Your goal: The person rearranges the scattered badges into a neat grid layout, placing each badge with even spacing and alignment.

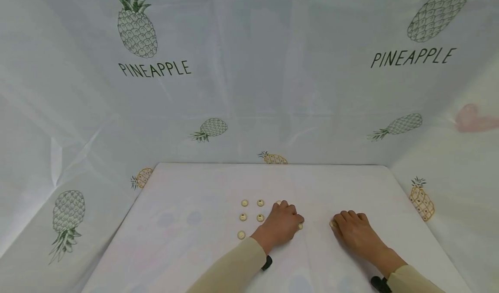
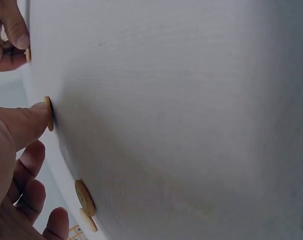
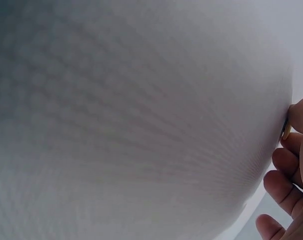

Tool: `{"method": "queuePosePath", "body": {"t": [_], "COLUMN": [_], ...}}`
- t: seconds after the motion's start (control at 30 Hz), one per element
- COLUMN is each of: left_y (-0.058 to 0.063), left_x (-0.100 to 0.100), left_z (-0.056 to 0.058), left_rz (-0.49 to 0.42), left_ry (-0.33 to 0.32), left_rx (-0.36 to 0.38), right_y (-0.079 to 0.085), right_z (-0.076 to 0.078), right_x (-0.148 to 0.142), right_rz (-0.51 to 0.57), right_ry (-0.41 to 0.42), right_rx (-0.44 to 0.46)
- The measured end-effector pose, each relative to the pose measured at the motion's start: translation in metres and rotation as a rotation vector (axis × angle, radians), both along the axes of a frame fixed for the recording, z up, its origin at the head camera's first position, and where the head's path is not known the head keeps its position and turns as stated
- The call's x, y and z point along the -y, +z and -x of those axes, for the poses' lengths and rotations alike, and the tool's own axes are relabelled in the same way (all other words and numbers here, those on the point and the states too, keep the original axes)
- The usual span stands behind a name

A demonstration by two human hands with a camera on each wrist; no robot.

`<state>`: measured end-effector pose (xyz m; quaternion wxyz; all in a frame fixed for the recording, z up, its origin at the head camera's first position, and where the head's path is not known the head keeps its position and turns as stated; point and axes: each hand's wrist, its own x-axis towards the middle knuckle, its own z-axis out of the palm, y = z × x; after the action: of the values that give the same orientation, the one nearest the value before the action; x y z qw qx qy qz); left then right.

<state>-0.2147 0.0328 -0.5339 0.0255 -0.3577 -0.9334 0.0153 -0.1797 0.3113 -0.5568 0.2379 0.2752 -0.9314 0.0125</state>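
Observation:
On the white table [image 1: 187, 185] my left hand [image 1: 280, 224] touches a small round wooden button [image 2: 49, 114] with its thumb. In the left wrist view the thumb lies on that button while the other visible fingers are bent loosely apart from it. Those fingers partly cover another button [image 1: 278, 202] in the head view. Over to the right, my right hand [image 1: 354, 233] pinches a button [image 1: 332, 223] between thumb and index finger, close over the table. Its edge shows between the fingertips in the right wrist view, where most of the button [image 3: 287, 130] is hidden.
Left of my left hand, several matching buttons lie spaced in rows: one at the back left [image 1: 244, 203], one beside it [image 1: 260, 202] and one at the front [image 1: 241, 235]. A pineapple-printed sheet [image 1: 253, 76] hangs behind the table and along its sides.

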Motion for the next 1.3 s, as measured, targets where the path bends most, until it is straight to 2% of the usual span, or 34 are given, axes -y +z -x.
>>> {"method": "queuePosePath", "body": {"t": [0.27,0.37,0.43,0.6,0.7,0.9,1.1,1.3], "left_y": [-0.004,-0.002,0.001,0.011,0.012,0.01,-0.001,-0.003], "left_x": [-0.002,0.0,0.003,0.01,0.011,0.007,0.007,0.005], "left_z": [0.0,-0.004,-0.006,-0.011,-0.013,-0.017,-0.015,-0.014], "left_rz": [0.068,0.061,0.034,-0.034,-0.055,-0.062,-0.018,-0.029], "left_ry": [0.038,0.053,0.073,0.143,0.163,0.144,0.104,0.085], "left_rx": [-0.074,-0.097,-0.082,0.01,0.039,0.019,-0.038,-0.052], "right_y": [0.001,0.001,0.0,-0.001,-0.001,-0.002,-0.001,0.0], "right_z": [-0.001,0.0,0.0,0.002,0.001,0.0,0.0,-0.001], "right_x": [0.0,0.0,0.0,-0.002,-0.002,0.0,0.001,0.0], "right_rz": [0.008,0.006,0.003,-0.002,0.002,0.013,-0.001,-0.008], "right_ry": [0.013,0.017,0.021,0.014,0.007,-0.006,-0.021,-0.019], "right_rx": [-0.006,-0.013,-0.012,-0.009,-0.008,0.011,0.027,0.03]}}
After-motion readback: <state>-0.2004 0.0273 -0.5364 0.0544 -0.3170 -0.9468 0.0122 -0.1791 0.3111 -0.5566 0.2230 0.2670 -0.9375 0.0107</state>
